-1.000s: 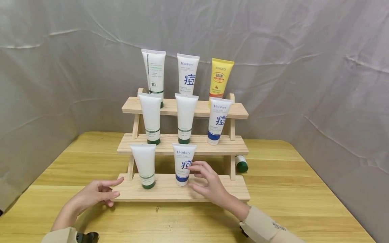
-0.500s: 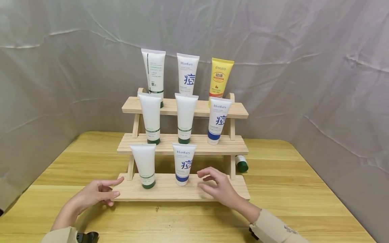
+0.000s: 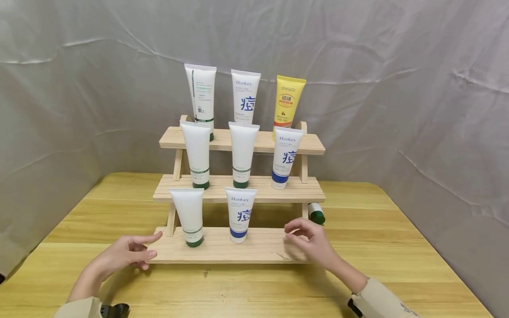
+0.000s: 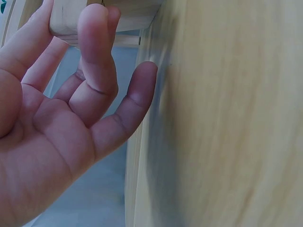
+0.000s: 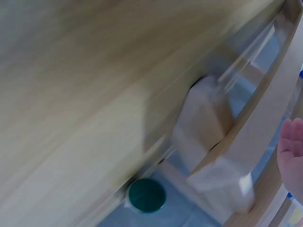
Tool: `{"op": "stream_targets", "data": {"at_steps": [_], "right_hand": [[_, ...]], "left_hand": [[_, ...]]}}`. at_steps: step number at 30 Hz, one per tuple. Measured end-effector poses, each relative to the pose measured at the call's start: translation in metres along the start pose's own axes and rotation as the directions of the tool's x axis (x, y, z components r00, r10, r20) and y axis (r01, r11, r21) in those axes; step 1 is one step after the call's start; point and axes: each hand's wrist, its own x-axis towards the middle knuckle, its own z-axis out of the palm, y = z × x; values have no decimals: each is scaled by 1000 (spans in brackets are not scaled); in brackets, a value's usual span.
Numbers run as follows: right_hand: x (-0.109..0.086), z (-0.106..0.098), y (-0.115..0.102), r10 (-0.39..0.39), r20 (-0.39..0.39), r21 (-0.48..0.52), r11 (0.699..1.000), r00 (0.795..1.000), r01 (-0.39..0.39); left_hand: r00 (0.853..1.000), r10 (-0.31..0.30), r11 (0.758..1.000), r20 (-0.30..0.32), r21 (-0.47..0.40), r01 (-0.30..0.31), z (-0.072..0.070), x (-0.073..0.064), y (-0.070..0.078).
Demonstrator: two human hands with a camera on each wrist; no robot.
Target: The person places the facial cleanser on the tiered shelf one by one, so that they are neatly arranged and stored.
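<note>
A three-tier wooden display stand [image 3: 254, 258] carries upright squeeze tubes. My left hand [image 3: 121, 255] grips the left end of its bottom shelf; in the left wrist view the shelf's end [image 4: 71, 21] lies between thumb and fingers. My right hand [image 3: 312, 243], fingers loosely bent and holding nothing, is over the right end of that shelf. On the bottom shelf stand a white tube with a green cap [image 3: 188, 216] and a white-and-blue tube [image 3: 240, 215]. The right wrist view shows part of my right hand [image 5: 291, 158] at its edge.
The middle shelf holds two white tubes [image 3: 197, 152] [image 3: 242, 152] and a white-and-blue one [image 3: 285, 157]. On top stand two white tubes [image 3: 203, 92] [image 3: 245, 95] and a yellow one [image 3: 289, 101]. A green-capped tube [image 3: 317, 214] lies behind the stand's right side. Grey cloth [image 3: 119, 88] hangs behind.
My right hand has moved right, from beside the white-and-blue tube on the bottom shelf to that shelf's right end. The left hand and the tubes have stayed put.
</note>
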Motion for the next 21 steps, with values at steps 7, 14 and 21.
{"op": "stream_targets", "data": {"at_steps": [7, 14, 21], "right_hand": [[-15, -20, 17, 32, -30, -34, 999, 999, -33], [-23, -33, 22, 13, -53, -88, 996, 999, -17], [-28, -43, 24, 62, -92, -150, 986, 994, -76]], "left_hand": [[1000, -5, 1000, -3, 7, 5, 1, 0, 1], [1000, -5, 1000, -8, 9, 5, 1, 1, 0], [1000, 7, 1000, -6, -2, -7, 0, 1, -1]]}}
